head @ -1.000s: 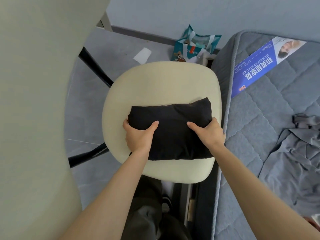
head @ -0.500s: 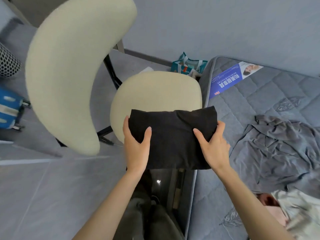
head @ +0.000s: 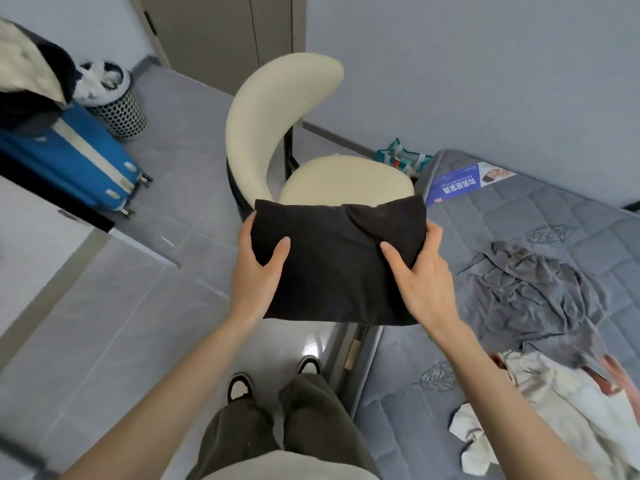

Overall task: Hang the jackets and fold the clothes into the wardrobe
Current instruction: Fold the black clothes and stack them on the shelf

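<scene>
I hold the folded black garment (head: 337,261) in front of me, above the floor near the cream chair (head: 343,181). My left hand (head: 258,275) and right hand (head: 420,278) grip its two sides, thumbs on top, so I think the folds will not open when I carry it to the wardrobe.

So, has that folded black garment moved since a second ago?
Yes. The folded black garment lay on the cream chair seat; now the left hand and right hand hold it lifted off, nearer the person.

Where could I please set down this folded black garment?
The visible part of the cream chair seat is bare. So is the mattress strip between the blue leaflet and crumpled grey garment; nearer, white clothes crowd it.
</scene>
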`<state>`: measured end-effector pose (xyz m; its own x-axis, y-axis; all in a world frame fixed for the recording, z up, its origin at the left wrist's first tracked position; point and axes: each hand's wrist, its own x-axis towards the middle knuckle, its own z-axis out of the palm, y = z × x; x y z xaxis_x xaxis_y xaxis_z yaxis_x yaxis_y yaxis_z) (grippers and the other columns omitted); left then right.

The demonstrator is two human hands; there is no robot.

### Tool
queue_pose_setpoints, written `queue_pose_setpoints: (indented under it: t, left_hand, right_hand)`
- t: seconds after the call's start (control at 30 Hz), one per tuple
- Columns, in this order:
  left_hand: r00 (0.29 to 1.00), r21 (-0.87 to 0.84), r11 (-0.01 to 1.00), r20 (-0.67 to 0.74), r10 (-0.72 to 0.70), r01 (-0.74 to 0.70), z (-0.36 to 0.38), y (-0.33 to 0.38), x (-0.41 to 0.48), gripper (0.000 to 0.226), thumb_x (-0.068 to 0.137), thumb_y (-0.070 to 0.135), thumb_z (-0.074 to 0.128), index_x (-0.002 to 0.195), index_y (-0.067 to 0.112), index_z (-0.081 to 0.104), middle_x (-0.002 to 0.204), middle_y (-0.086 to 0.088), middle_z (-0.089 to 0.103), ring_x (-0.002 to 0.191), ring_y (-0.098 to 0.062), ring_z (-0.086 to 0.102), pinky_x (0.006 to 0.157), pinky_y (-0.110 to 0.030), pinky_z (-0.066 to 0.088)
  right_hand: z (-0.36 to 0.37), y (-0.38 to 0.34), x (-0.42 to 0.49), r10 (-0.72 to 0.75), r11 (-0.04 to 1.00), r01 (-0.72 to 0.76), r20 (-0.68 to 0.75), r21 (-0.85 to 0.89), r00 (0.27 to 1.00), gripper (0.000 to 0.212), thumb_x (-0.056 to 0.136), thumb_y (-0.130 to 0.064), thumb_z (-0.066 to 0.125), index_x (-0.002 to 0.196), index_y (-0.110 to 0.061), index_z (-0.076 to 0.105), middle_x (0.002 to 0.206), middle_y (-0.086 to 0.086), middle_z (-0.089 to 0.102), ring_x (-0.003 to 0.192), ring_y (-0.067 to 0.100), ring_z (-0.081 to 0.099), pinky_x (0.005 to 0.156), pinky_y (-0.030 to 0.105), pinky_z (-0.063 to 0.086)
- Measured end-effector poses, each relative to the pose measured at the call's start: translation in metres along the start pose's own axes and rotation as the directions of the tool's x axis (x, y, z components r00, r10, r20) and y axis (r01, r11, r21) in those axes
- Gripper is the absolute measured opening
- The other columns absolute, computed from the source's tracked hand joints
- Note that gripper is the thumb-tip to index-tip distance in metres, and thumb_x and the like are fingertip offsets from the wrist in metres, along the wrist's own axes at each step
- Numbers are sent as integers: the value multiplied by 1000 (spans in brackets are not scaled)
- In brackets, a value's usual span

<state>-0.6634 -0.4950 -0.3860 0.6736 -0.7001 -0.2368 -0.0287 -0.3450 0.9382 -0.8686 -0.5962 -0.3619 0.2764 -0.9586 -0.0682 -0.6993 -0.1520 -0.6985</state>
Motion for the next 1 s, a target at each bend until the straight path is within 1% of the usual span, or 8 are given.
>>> queue_pose_setpoints:
  t: [0.2, 0.37, 0.47, 0.53, 0.7, 0.8, 0.87, 1.0]
  left_hand:
    - [991, -9, 1000, -137, -8, 6, -96, 14, -32, 64, 89, 40, 62, 143, 38, 28, 142, 15, 42, 125, -6, 44, 100, -26, 39]
    - [959, -55, 998, -282, -16, 0, -204, 24, -54, 64, 89, 38, 63, 143, 39, 29, 128, 22, 45, 116, -3, 45, 99, -26, 39]
    - [926, -81, 995, -376, 15, -50, -279, 30, -70, 63, 89, 36, 64, 143, 37, 32, 120, 27, 47, 113, 0, 47, 89, -12, 37]
    - [898, -75, 993, -438, 46, -87, -333, 34, -84, 62, 89, 35, 64, 142, 36, 33, 125, 24, 46, 114, 1, 46, 85, -6, 34]
    - [820, -20, 986, -559, 126, -165, -458, 49, -121, 61, 89, 36, 64, 142, 36, 33, 125, 24, 47, 114, 1, 47, 86, -9, 35]
    - [757, 15, 981, -633, 160, -194, -526, 66, -145, 61, 89, 39, 63, 142, 36, 33, 130, 19, 47, 116, -4, 47, 92, -20, 39]
    - [713, 46, 975, -674, 192, -218, -565, 81, -157, 60, 90, 39, 63, 142, 34, 33, 131, 17, 47, 117, -5, 48, 90, -19, 40]
    - [614, 136, 958, -743, 267, -252, -632, 118, -172, 64, 89, 40, 63, 143, 31, 32, 138, 11, 45, 121, -10, 47, 99, -30, 43]
  right_hand:
    - [20, -78, -34, -141, 990, 140, 95, 19, 985, 55, 92, -52, 51, 132, -26, 24, 102, -8, 56, 77, 9, 51, 58, 14, 36]
    - [63, -167, -67, -234, 969, 211, 220, 125, 947, 53, 95, -45, 50, 133, -19, 23, 109, -6, 57, 96, 22, 60, 70, 29, 41]
    - [94, -228, -92, -289, 951, 244, 266, 191, 920, 51, 95, -44, 51, 131, -17, 25, 118, -3, 58, 106, 25, 59, 79, 30, 40]
    - [114, -273, -112, -344, 932, 288, 285, 222, 894, 49, 94, -46, 51, 128, -20, 26, 113, -7, 55, 105, 23, 58, 80, 32, 41]
    - [160, -379, -164, -518, 845, 426, 303, 323, 800, 44, 94, -46, 50, 124, -29, 22, 97, -16, 57, 87, 16, 56, 74, 33, 41]
    - [177, -444, -191, -622, 772, 505, 295, 386, 725, 45, 94, -47, 50, 125, -30, 22, 97, -20, 56, 89, 15, 58, 76, 35, 44]
    - [183, -486, -204, -679, 725, 553, 294, 410, 672, 46, 93, -50, 50, 125, -31, 21, 100, -16, 58, 86, 14, 59, 72, 34, 45]
    - [187, -570, -215, -780, 620, 643, 264, 450, 567, 45, 94, -51, 49, 121, -28, 23, 93, -20, 58, 75, -1, 57, 60, 22, 43]
